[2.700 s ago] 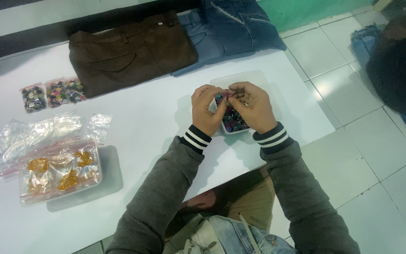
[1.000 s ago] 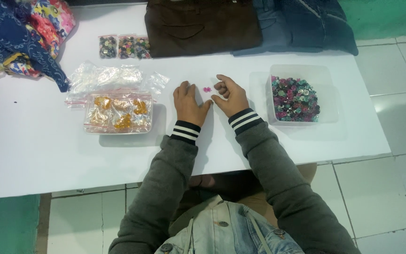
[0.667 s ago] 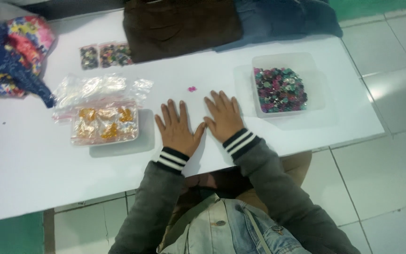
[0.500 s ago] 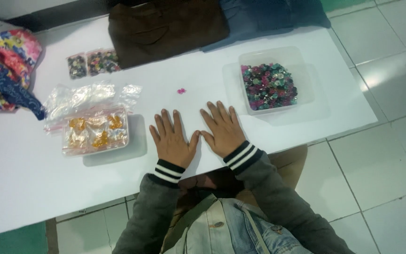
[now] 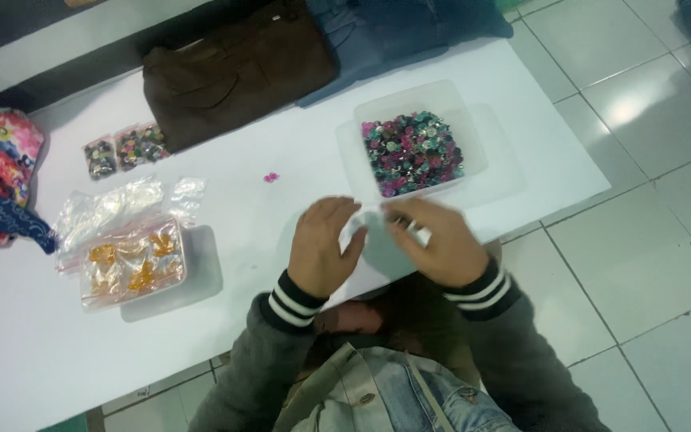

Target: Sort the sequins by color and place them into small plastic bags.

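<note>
- White desk (image 5: 297, 160) spans the scene, brown garment (image 5: 237, 72) folded at its far edge.
- Clear tub of mixed beads (image 5: 413, 152) — far right, just beyond the hands.
- Left hand (image 5: 321, 246) and right hand (image 5: 433, 240), fingers curled, pinching a clear plastic bag (image 5: 377, 240) at the near edge.
- Tiny pink bead (image 5: 270, 177) lies alone, left of the tub.

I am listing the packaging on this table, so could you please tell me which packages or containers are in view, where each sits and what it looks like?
Clear rectangular tub, far right of the table: multicoloured beads.
Clear lidded box, left: orange pieces.
Empty clear plastic bags, behind that box: crumpled.
Two small clear packets, far left by the brown garment: dark mixed beads.
Small clear bag, between left hand and right hand: blurred.
No labels, signs or screens.
</note>
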